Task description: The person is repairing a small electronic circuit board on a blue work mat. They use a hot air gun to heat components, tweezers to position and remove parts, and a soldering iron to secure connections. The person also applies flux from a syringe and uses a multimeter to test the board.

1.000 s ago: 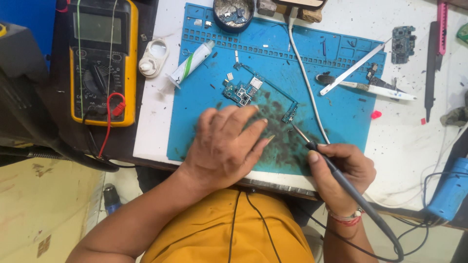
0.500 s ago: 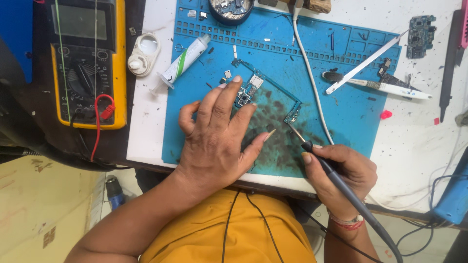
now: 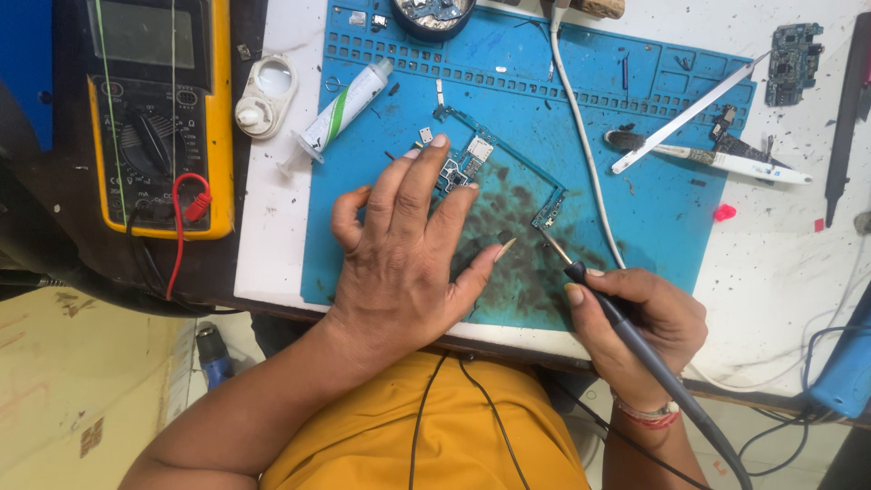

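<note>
A small thin circuit board (image 3: 472, 163) lies on a blue work mat (image 3: 653, 209). My left hand (image 3: 408, 254) rests flat on the mat with its fingertips pressing the board's left part. My right hand (image 3: 644, 327) grips a dark soldering iron (image 3: 626, 331) like a pen. Its fine tip touches the board's lower right corner (image 3: 547, 218), close to my left thumb.
A yellow multimeter (image 3: 159, 118) with red and black leads sits left of the mat. A flux syringe (image 3: 340, 109) and a white round lid (image 3: 263, 95) lie near the mat's top left. A white cable (image 3: 581, 145), tweezers (image 3: 689, 113) and a brush (image 3: 717, 159) lie to the right, another board (image 3: 792, 59) beyond.
The view has shifted, so everything sits lower and closer. My left hand has spread its fingers further over the board. The iron's tip stays at the board's corner.
</note>
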